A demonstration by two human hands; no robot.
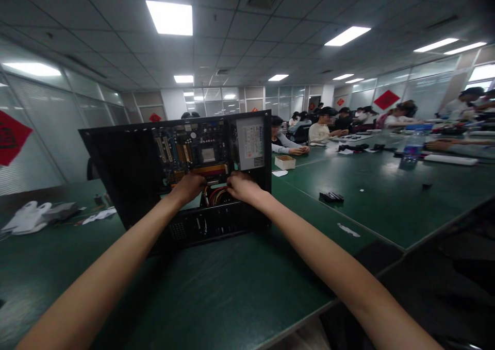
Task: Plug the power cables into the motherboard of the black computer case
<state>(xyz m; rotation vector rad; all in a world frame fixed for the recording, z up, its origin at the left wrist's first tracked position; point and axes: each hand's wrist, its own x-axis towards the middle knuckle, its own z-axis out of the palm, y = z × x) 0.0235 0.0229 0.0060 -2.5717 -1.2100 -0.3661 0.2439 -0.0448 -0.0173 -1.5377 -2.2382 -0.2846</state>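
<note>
An open black computer case (216,226) stands on the green table, its inside facing me. The motherboard (193,151) fills its middle, and a silver labelled power supply (249,143) sits at the upper right. My left hand (189,186) is inside the case, at the lower edge of the motherboard, fingers closed. Just right of it, my right hand (243,185) reaches in below the power supply, also with closed fingers. A thin piece shows between the fingertips, but what each hand grips is too small to name. Below lies a bundle of red, yellow and black cables (217,197).
A white plastic bag (29,217) and a grey block (61,212) lie at the left. A small box (285,162), a black part (331,197) and a paper scrap (348,230) lie to the right. A bottle (412,145) stands farther off. Other people sit along the tables behind.
</note>
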